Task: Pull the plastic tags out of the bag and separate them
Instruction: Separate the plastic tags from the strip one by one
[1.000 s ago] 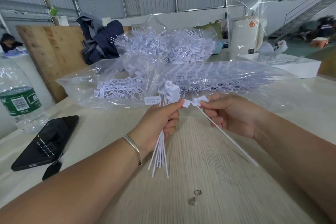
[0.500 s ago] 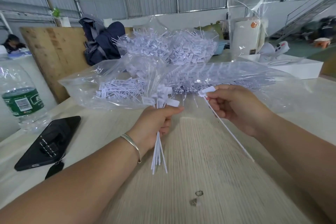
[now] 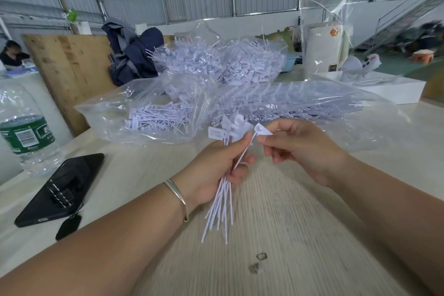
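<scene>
The plastic tags (image 3: pixel 222 190) stand nearly upright above the desk (image 3: pixel 276 235), flat heads up, thin tails down, gripped as a bundle by the left hand (image 3: pixel 216 166); the right hand (image 3: pixel 298 149) fingers pinch one tag head (image 3: pixel 262 130) beside the bag (image 3: pixel 153 115)

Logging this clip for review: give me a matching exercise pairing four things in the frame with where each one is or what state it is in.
Things:
1. bundle of white plastic tags
2. single white plastic tag
3. black smartphone
4. clear plastic water bottle with green label

Places or states:
A. lying flat on the table, left of the left forearm
B. pinched at its flat head by the right hand
C. standing at the left edge of the view
D. gripped in the left hand, tails hanging down

Pairs: 1-D, 2-B, 3-A, 4-C
</scene>
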Available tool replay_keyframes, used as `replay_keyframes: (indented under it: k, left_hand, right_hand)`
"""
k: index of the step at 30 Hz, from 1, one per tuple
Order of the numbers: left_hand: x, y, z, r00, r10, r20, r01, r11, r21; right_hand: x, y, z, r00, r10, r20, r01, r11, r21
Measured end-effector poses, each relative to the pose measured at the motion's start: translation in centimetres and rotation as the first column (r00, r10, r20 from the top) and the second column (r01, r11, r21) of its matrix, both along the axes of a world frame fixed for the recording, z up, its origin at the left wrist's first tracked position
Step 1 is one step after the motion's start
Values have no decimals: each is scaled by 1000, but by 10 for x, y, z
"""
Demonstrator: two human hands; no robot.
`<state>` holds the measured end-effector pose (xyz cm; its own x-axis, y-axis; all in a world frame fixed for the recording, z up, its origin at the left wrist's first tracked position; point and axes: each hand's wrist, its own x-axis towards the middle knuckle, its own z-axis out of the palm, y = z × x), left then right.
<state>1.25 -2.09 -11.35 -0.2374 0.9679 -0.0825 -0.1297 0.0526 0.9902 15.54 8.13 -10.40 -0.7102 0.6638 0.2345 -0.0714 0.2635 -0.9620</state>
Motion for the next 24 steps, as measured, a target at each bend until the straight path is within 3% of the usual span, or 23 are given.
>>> replay_keyframes:
  k: [2, 6, 9, 12, 14, 19, 22, 24]
  left_hand:
    - [2, -1, 2, 999, -42, 33, 43, 998, -35]
    - [6, -4, 6, 995, -76, -61, 76, 997, -11]
    - [7, -4, 12, 999, 29, -27, -24, 987, 157]
    - [8, -4, 21, 987, 132, 97, -155, 941, 300]
    - [11, -4, 25, 962, 235, 138, -268, 909, 319]
    - [5, -1, 23, 796, 605, -24, -576, 769, 278]
    - [-6, -1, 23, 736, 675, -47, -647, 723, 241]
    - [-11, -2, 21, 760, 649, -32, -630, 748, 209]
  right_hand:
    - [-1, -1, -1, 1000, -24, -7, 24, 999, 29]
    - [-1, -5, -1, 1000, 0, -3, 0, 1000, 29]
    - [-1, -13, 1, 980, 198, 22, -193, 972, -133]
    - [-8, -31, -1, 875, 484, -8, -470, 845, -255]
    - [-14, -43, -5, 829, 557, -45, -543, 784, -302]
    - [-21, -53, -1, 842, 539, 7, -503, 791, -348]
    - [-27, -59, 4, 880, 443, 171, -414, 892, -182]
    - [-37, -62, 7, 905, 353, 237, -339, 936, -97]
